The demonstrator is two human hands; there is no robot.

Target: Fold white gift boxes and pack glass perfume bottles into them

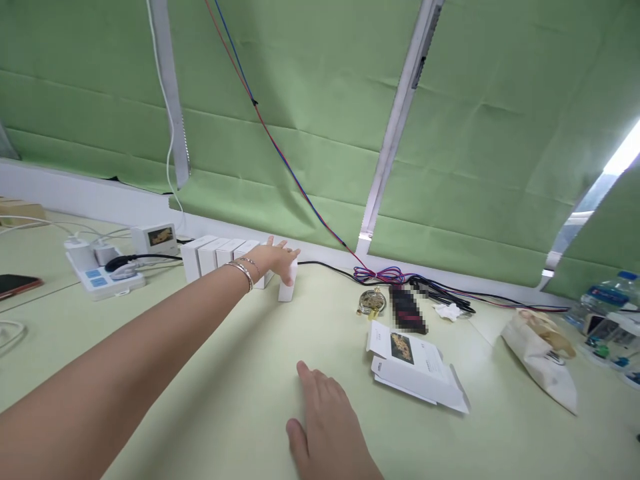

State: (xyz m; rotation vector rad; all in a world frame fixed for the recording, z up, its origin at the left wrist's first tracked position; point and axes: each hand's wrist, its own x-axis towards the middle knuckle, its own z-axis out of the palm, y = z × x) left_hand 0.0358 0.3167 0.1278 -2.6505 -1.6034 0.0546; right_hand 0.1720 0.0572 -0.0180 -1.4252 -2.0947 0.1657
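My left hand (277, 259) reaches to the back of the table, its thumb and fingers around the upper part of a small white box (287, 292). That box stands upright at the right end of a row of several white boxes (207, 257), partly hidden by my hand. My right hand (325, 420) is over the table near the front, fingers stretched out and holding nothing. To its right lies a flattened white carton (413, 367) with a dark picture printed on it.
At left are a power strip (107, 280) with plugs, a printed white box (155, 239) and a phone (19, 285). Behind the carton lie a round metal object (372, 303), a blurred dark item (407, 309), coiled cables (387, 275) and crumpled tissue (449, 311). A cloth bag (537, 360) lies right.
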